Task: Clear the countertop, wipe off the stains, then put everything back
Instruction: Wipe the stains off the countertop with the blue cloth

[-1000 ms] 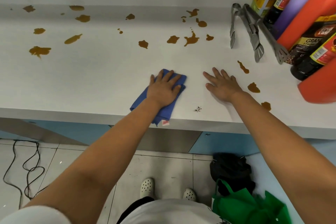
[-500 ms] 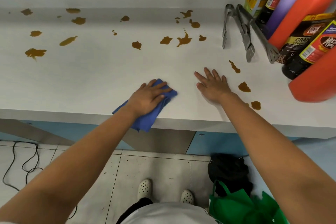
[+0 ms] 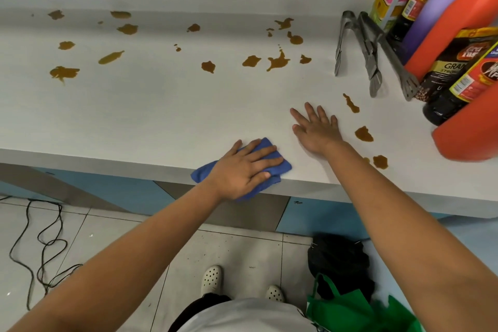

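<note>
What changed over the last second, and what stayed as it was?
The left hand slid the blue cloth toward the counter's front edge, then rightward; a small dark speck there is gone. The right hand stayed flat on the countertop; brown stains and tongs unchanged.

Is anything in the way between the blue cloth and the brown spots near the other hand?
Yes. The right hand lies flat on the countertop, between the blue cloth under the left hand and the brown spots on the right. The tongs sit farther back, out of that path.
</note>
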